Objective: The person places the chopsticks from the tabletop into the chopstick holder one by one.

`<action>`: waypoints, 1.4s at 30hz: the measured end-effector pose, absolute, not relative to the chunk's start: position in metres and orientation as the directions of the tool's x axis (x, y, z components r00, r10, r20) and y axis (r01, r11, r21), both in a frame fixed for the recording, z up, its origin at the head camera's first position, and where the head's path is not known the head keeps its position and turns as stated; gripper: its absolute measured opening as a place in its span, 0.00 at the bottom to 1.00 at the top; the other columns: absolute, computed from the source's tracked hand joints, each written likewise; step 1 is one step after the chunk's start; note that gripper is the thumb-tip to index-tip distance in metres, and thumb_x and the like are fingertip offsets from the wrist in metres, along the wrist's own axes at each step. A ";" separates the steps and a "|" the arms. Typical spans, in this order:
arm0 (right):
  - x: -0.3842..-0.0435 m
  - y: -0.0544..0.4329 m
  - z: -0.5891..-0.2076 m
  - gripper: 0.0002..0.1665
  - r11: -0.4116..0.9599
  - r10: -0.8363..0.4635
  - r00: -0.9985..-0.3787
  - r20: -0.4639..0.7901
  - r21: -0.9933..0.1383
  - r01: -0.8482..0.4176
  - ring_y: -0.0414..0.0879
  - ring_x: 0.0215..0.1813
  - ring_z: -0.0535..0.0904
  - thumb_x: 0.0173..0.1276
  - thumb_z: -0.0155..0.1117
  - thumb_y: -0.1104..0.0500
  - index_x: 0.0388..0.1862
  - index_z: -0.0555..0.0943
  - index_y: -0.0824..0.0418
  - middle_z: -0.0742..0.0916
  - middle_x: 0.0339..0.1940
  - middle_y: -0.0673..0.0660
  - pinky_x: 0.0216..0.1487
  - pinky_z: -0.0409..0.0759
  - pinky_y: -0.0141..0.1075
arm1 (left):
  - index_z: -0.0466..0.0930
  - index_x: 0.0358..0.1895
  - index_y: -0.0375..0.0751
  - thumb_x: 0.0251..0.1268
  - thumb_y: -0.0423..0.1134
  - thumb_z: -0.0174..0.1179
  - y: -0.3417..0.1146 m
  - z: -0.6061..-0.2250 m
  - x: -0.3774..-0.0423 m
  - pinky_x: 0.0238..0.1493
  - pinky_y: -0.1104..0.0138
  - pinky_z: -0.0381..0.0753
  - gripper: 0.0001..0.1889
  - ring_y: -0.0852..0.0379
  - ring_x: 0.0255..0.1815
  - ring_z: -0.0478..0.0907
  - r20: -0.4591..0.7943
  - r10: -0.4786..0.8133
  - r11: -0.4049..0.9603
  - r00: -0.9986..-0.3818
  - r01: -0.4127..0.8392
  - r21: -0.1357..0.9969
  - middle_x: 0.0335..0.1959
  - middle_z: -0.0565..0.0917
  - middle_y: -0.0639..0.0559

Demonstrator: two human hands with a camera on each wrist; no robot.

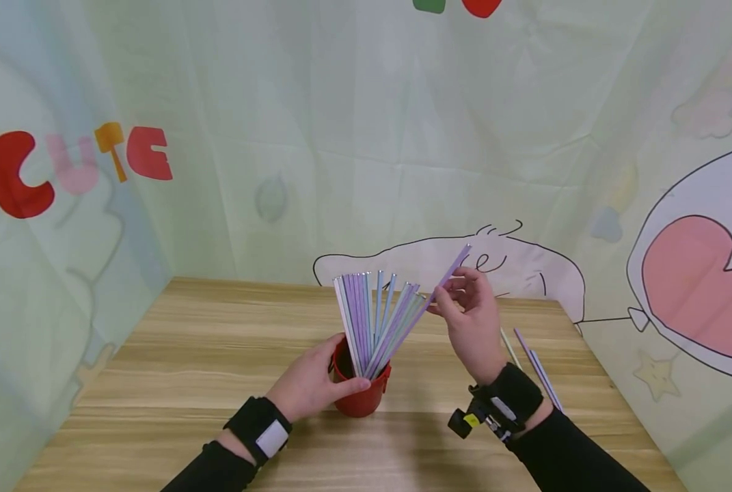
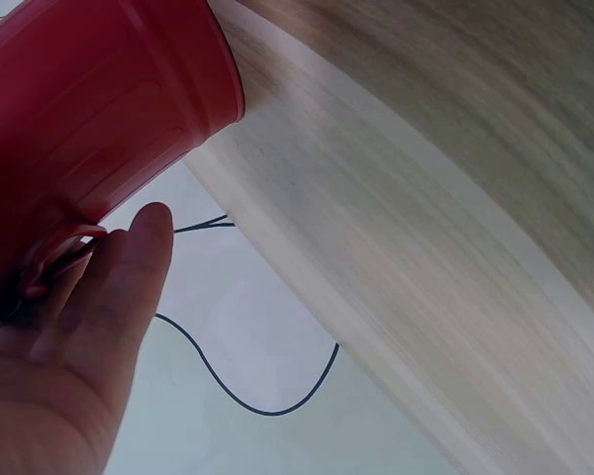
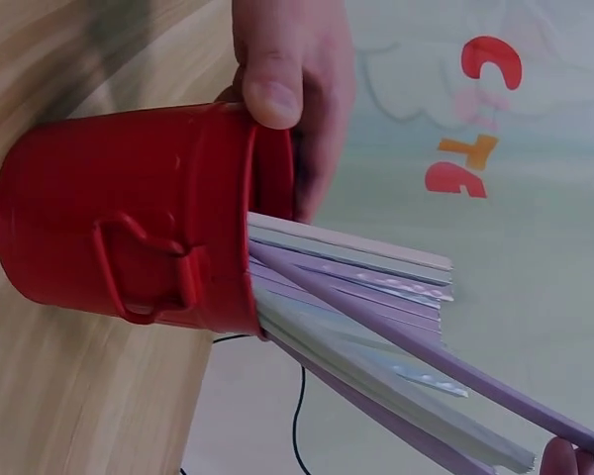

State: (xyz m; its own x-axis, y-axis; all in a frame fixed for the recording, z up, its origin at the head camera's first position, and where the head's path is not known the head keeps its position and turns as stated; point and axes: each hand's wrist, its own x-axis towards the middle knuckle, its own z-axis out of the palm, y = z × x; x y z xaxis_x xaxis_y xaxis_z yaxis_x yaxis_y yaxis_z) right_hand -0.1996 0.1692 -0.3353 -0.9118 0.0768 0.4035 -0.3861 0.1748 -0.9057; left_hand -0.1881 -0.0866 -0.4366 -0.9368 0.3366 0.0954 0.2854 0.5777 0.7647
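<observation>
A small red metal bucket [image 1: 361,404] stands upright on the table with a bunch of white, blue, green and purple straws [image 1: 355,314] fanning out of it. My left hand [image 1: 309,384] grips the bucket's rim from the left, thumb over the near edge. In the left wrist view, the fingers [image 2: 139,257] lie along its side by a handle. Above and right of the bunch, my right hand [image 1: 475,324] pinches one purple straw [image 1: 456,263] between thumb and fingers. That straw's lower end runs into the bucket, as the right wrist view shows [image 3: 416,341].
A few loose straws [image 1: 543,374] lie on the wooden table [image 1: 218,342] right of the bucket, partly hidden by my right forearm. A printed fabric backdrop [image 1: 249,137] rises behind and beside the table.
</observation>
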 end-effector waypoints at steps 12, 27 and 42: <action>-0.196 0.164 -0.356 0.20 0.197 0.081 -0.932 0.353 -0.923 -0.332 0.51 0.45 0.82 0.75 0.62 0.66 0.61 0.69 0.61 0.80 0.47 0.62 0.46 0.89 0.36 | 0.63 0.77 0.54 0.54 0.67 0.71 -0.086 -0.437 -0.189 0.64 0.44 0.80 0.48 0.47 0.66 0.78 0.079 0.338 0.572 -0.938 0.271 0.774 0.70 0.77 0.51; -0.192 0.156 -0.379 0.22 0.189 0.041 -0.950 0.311 -0.936 -0.298 0.49 0.44 0.84 0.73 0.64 0.65 0.62 0.70 0.61 0.81 0.47 0.62 0.46 0.89 0.39 | 0.63 0.76 0.53 0.53 0.68 0.71 -0.086 -0.437 -0.188 0.65 0.45 0.80 0.49 0.48 0.66 0.78 0.090 0.334 0.577 -0.938 0.278 0.768 0.70 0.77 0.51; -0.186 0.149 -0.396 0.20 0.195 0.026 -0.971 0.238 -0.954 -0.228 0.51 0.45 0.86 0.72 0.66 0.63 0.60 0.72 0.61 0.82 0.47 0.64 0.46 0.90 0.39 | 0.63 0.77 0.54 0.53 0.69 0.70 -0.086 -0.437 -0.188 0.64 0.44 0.80 0.49 0.46 0.67 0.78 0.087 0.332 0.578 -0.939 0.275 0.768 0.71 0.76 0.50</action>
State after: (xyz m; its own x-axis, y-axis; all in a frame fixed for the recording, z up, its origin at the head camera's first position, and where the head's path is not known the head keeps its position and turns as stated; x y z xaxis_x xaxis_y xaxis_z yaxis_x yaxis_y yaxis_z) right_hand -0.1858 0.1491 -0.3962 -0.9710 0.0256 0.2376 -0.2282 0.1951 -0.9539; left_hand -0.1883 -0.0857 -0.4372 -0.9393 0.3321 0.0868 0.2754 0.5784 0.7678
